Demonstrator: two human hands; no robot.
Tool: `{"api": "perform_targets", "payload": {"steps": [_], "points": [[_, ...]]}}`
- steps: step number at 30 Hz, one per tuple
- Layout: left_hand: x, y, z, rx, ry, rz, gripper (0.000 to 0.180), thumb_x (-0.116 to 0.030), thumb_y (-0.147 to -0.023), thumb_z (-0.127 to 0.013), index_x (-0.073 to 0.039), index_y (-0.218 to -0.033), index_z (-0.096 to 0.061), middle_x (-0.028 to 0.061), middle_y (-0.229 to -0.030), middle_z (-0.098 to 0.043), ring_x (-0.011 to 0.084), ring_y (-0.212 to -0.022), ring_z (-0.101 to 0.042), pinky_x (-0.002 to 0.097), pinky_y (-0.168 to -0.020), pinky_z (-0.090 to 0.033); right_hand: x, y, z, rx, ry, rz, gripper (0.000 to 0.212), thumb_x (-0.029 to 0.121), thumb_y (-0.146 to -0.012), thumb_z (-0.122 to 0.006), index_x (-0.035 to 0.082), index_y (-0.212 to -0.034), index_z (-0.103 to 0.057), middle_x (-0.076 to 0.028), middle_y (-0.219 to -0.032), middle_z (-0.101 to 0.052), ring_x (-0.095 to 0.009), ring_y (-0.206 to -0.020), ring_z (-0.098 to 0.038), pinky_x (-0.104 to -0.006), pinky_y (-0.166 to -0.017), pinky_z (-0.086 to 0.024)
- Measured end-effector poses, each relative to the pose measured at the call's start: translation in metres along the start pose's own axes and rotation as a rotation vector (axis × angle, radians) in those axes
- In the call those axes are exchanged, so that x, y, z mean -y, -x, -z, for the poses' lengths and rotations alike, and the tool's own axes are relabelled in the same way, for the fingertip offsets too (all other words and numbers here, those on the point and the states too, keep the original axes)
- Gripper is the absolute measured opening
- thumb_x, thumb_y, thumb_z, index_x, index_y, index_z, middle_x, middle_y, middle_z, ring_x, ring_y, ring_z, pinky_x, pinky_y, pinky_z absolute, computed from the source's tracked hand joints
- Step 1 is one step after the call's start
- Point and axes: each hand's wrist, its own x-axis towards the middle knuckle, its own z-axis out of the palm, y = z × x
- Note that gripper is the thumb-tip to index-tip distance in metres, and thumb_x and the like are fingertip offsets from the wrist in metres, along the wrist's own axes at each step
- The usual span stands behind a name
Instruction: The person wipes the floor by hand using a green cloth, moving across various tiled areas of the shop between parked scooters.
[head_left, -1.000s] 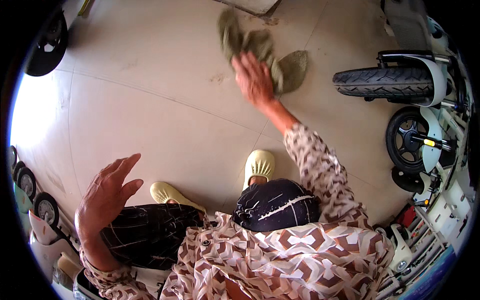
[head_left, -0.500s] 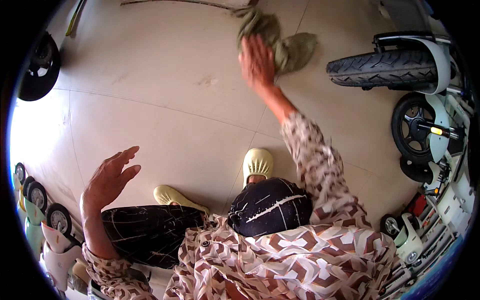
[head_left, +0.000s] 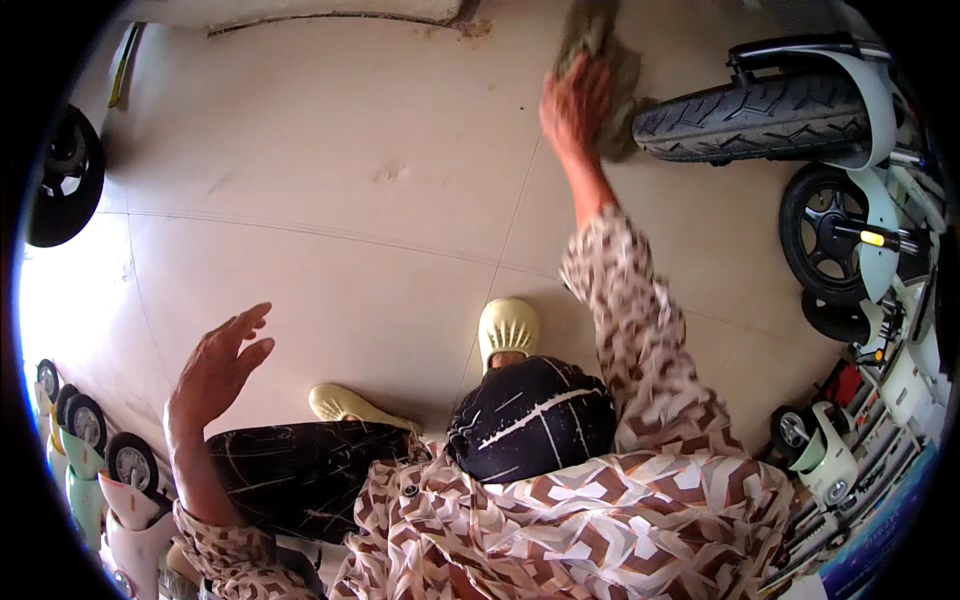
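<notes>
My right hand (head_left: 574, 104) reaches far forward and presses an olive-green rag (head_left: 606, 62) flat against the pale tiled floor (head_left: 330, 240), close to a scooter's black front tyre (head_left: 752, 116). My left hand (head_left: 215, 365) hovers over the floor at the lower left, fingers spread, holding nothing. I am crouched: a dark-trousered knee (head_left: 530, 420) and two pale yellow slippers (head_left: 508, 330) show below, with a brown patterned sleeve (head_left: 640, 330) running up to the right hand.
Scooters stand along the right side, with a second wheel (head_left: 828, 232) behind the tyre. More scooter wheels (head_left: 88, 425) line the lower left, and a dark wheel (head_left: 62, 175) sits at the upper left. A faint smudge (head_left: 388, 172) marks the tile.
My right hand has pushed the rag further forward and to the right, up toward the scooter tyre. My left hand has stayed raised and spread.
</notes>
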Motion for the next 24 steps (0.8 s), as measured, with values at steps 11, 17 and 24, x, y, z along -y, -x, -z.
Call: {"api": "perform_targets", "payload": {"steps": [11, 17, 24], "points": [[-0.006, -0.01, -0.003, 0.02, 0.052, -0.023, 0.045, -0.025, -0.092, -0.057, -0.01, -0.134, -0.048, 0.0167, -0.119, -0.06, 0.0292, -0.108, -0.058, 0.0388, -0.094, -0.045, -0.036, -0.063, -0.023, -0.161, 0.037, -0.164, 0.064, 0.036, -0.096, -0.039, -0.005, -0.142, -0.023, -0.029, -0.145, -0.027, -0.043, -0.137, -0.022, -0.0554, -0.108, -0.02], [-0.004, 0.01, 0.004, -0.001, 0.013, 0.032, 0.045, -0.026, -0.093, -0.057, -0.011, -0.134, -0.048, 0.014, -0.12, -0.06, 0.0276, -0.107, -0.058, 0.0387, -0.093, -0.045, -0.009, 0.044, 0.001, 0.216, -0.037, 0.088, 0.068, 0.036, -0.096, -0.042, -0.006, -0.144, -0.016, -0.03, -0.148, -0.021, -0.042, -0.14, -0.017, -0.0557, -0.109, -0.017], [-0.011, -0.022, -0.007, 0.032, -0.018, -0.141, 0.044, -0.02, -0.094, -0.055, -0.006, -0.135, -0.046, 0.017, -0.117, -0.061, 0.0251, -0.101, -0.059, 0.0372, -0.087, -0.049, -0.118, -0.102, -0.04, -0.43, 0.131, -0.169, 0.068, 0.04, -0.093, -0.045, -0.003, -0.143, -0.026, -0.024, -0.146, -0.03, -0.037, -0.137, -0.026, -0.0511, -0.108, -0.024]]}}
